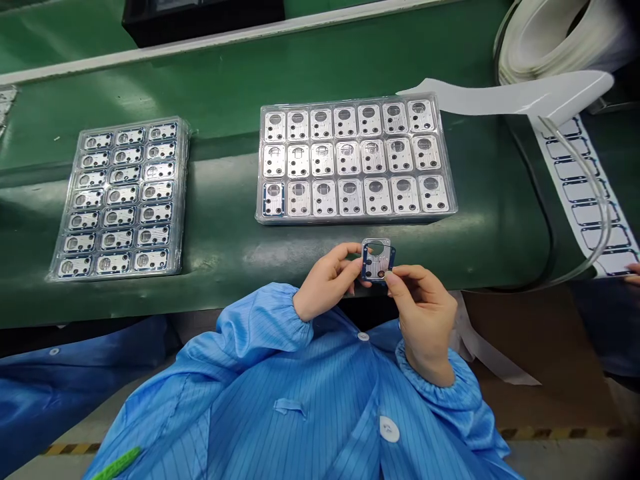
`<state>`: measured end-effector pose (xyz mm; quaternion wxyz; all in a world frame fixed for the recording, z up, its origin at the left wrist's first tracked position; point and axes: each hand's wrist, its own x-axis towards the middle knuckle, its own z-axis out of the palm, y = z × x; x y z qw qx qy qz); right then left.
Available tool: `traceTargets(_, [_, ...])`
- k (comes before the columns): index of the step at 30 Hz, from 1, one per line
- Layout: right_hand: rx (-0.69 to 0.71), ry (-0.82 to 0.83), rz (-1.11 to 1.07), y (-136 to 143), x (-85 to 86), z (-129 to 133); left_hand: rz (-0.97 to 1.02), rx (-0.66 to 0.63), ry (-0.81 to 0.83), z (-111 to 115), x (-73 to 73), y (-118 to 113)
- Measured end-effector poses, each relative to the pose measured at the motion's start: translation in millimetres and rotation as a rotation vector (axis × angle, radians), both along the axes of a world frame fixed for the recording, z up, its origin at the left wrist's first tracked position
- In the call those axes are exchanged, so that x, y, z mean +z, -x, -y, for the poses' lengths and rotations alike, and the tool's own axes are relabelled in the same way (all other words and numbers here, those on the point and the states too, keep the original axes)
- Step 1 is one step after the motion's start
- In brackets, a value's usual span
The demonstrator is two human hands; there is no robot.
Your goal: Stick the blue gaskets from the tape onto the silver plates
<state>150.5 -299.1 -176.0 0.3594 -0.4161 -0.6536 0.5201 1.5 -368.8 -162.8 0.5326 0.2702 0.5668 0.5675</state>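
Just past the bench's front edge, my left hand (330, 280) grips a small silver metal plate (379, 262) by its left side, fingers closed. The plate has a round window near its top and dark holes lower down. A thin blue frame-shaped sticker (393, 257) lies against it, slightly askew at the right side. My right hand (425, 307) pinches the lower right corner of sticker and plate between thumb and finger. Beyond both hands sits a clear plastic tray (357, 222) of similar plates; its front left plate (273, 199) has a blue border, the others look plain silver.
Another clear tray (53, 275) at left holds blue-bordered plates. On the right, a white strip (583, 207) of blue frames hangs over the bench edge, beside a large roll (560, 40) and a curved clear tube (603, 200). Another person's hand (634, 272) shows at the right edge.
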Motion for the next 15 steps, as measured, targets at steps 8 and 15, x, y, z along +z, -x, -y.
traceTargets(8, [0.013, -0.092, 0.029, 0.2, 0.5, -0.7, -0.006, -0.006, 0.0, -0.4, 2.5, 0.3])
traceTargets(15, [0.018, -0.109, 0.023, 0.6, -0.5, -0.4, -0.019, -0.013, 0.016, 1.1, 3.4, 1.7])
